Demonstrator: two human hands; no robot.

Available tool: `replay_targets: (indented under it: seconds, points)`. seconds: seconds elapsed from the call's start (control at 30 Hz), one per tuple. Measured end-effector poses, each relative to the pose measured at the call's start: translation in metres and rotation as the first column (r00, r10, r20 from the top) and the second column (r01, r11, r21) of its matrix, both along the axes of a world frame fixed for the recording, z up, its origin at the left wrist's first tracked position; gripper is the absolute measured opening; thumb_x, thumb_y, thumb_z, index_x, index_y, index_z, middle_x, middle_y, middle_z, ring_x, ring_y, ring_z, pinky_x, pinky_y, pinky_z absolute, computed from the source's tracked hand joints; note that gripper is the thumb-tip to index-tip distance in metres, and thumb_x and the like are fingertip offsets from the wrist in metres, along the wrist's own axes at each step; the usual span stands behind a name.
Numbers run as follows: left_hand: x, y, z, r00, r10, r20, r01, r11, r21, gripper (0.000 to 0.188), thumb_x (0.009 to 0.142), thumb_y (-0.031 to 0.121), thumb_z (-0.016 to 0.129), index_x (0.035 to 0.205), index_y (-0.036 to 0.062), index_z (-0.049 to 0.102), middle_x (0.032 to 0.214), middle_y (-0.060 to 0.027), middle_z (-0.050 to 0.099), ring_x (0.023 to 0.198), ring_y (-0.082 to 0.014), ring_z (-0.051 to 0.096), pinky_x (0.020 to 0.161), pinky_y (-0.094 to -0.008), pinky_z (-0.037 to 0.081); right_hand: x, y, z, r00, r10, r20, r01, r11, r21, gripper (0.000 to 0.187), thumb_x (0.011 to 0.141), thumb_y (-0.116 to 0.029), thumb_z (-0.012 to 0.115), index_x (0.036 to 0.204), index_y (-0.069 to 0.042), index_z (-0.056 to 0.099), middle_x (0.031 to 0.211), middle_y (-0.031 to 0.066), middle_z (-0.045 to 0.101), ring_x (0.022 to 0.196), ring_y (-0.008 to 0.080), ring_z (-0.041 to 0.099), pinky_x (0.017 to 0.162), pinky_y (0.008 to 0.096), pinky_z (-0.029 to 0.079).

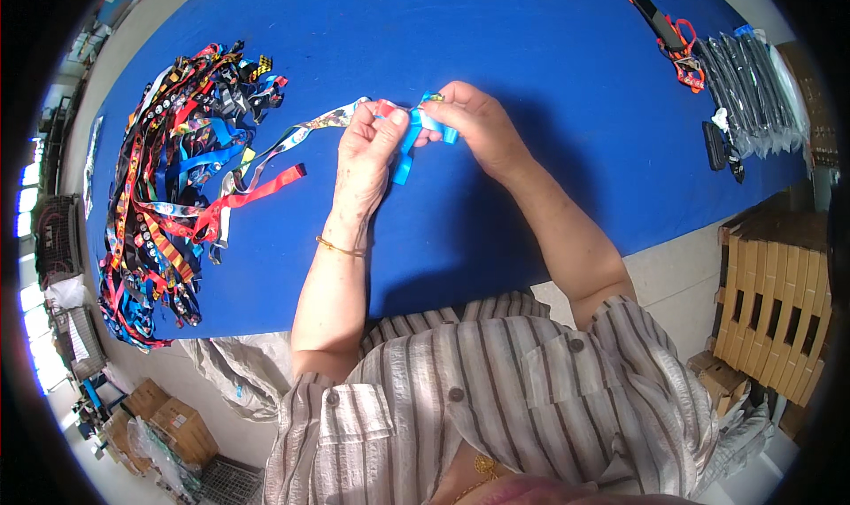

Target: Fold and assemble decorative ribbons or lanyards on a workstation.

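Above the middle of the table my two hands are close together, fingers pinched on printed fabric ribbons. My left hand (372,138) is closed on a light printed ribbon (329,118), which trails leftward from it toward a big heap. Between the hands, a bright blue ribbon (404,161) hangs down in a loose end. My right hand (478,126) pinches the folded upper part of this blue ribbon; its fingertips are partly hidden. The heap of colourful printed ribbons (168,186) lies along the table's left side, with a red ribbon end (283,179) sticking out toward my left forearm.
A blue-covered table (496,27) spreads under everything. At its far right lie orange-handled scissors (682,40), a dark phone-like object (651,14), plastic-wrapped dark packs (748,84) and a small black item (714,146). Stacked cardboard (775,301) stands off the right edge, cardboard boxes (181,430) lower left.
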State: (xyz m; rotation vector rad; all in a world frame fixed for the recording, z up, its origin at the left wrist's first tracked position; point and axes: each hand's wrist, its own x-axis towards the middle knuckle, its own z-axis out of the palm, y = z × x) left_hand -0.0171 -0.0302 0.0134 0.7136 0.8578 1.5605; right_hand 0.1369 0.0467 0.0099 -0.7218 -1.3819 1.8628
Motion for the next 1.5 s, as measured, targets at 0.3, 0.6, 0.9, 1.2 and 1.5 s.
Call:
replay_targets:
  seconds: [0.3, 0.6, 0.9, 1.2, 1.5]
  points:
    - [-0.01, 0.001, -0.006, 1.0, -0.015, -0.025, 0.014, 0.998, -0.053, 0.006, 0.095, 0.004, 0.062, 0.097, 0.0034, 0.057, 0.084, -0.0069, 0.065, 0.067, -0.0161, 0.066, 0.065, -0.0314, 0.059, 0.008, 0.005, 0.002, 0.995, 0.075, 0.063, -0.076, 0.997, 0.021, 0.014, 0.094, -0.012, 0.06, 0.101, 0.0, 0.065, 0.089, 0.005, 0.068, 0.079, 0.0106, 0.062, 0.074, 0.0267, 0.05]
    - [-0.01, 0.0, -0.008, 0.999, -0.036, -0.012, 0.035, 0.996, -0.087, 0.007, 0.094, 0.007, 0.064, 0.095, 0.0044, 0.057, 0.082, -0.008, 0.066, 0.064, -0.0153, 0.066, 0.061, -0.0289, 0.057, 0.008, 0.005, -0.001, 0.989, 0.094, 0.117, -0.102, 0.993, 0.062, 0.016, 0.094, -0.014, 0.062, 0.103, -0.001, 0.065, 0.089, 0.0026, 0.067, 0.081, 0.0072, 0.06, 0.071, 0.0237, 0.048]
    - [-0.009, 0.0, -0.008, 0.998, -0.058, 0.028, 0.061, 0.993, -0.101, 0.014, 0.092, 0.005, 0.067, 0.096, 0.004, 0.053, 0.082, -0.0098, 0.066, 0.062, -0.0156, 0.065, 0.057, -0.0284, 0.056, 0.007, 0.005, -0.003, 0.991, 0.056, 0.122, -0.078, 0.98, 0.182, 0.011, 0.094, -0.011, 0.061, 0.1, -0.002, 0.062, 0.085, 0.0, 0.064, 0.078, 0.0051, 0.057, 0.069, 0.0229, 0.046]
    - [-0.011, 0.0, -0.015, 0.997, -0.073, -0.022, 0.071, 0.993, -0.097, 0.013, 0.091, 0.005, 0.068, 0.097, 0.0062, 0.057, 0.083, -0.0076, 0.067, 0.061, -0.0152, 0.063, 0.056, -0.0272, 0.054, 0.001, -0.003, -0.006, 0.947, -0.171, 0.272, 0.053, 0.919, 0.392, 0.005, 0.093, -0.006, 0.059, 0.095, -0.003, 0.061, 0.084, 0.0015, 0.064, 0.076, 0.0079, 0.061, 0.068, 0.0251, 0.05]
    - [-0.011, 0.0, -0.012, 0.998, -0.05, -0.031, 0.047, 0.995, -0.083, 0.014, 0.09, 0.002, 0.067, 0.094, 0.0053, 0.054, 0.083, -0.0089, 0.066, 0.063, -0.0159, 0.063, 0.058, -0.0292, 0.054, 0.001, -0.002, -0.004, 0.857, -0.445, 0.259, 0.126, 0.67, 0.732, 0.006, 0.09, -0.005, 0.061, 0.096, -0.002, 0.061, 0.087, 0.0053, 0.065, 0.075, 0.0118, 0.064, 0.071, 0.0278, 0.052]
